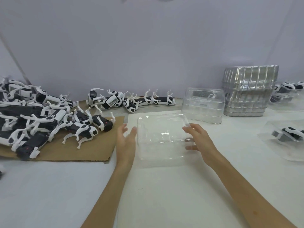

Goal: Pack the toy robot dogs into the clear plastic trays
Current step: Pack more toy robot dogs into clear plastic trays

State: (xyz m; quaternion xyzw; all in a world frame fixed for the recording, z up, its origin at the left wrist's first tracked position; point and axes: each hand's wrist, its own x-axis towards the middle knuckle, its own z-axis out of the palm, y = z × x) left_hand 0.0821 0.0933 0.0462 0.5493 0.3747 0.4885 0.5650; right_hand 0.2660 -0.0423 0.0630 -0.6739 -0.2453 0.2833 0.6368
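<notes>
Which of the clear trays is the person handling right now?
The single empty tray front and centre, apart from the stacks behind it. The right hand grips its right edge, and the left hand is open beside its left edge.

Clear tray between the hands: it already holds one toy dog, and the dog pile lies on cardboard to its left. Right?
No. The head view shows the clear tray between left hand and right hand empty; the dog pile does lie on the cardboard to its left.
</notes>
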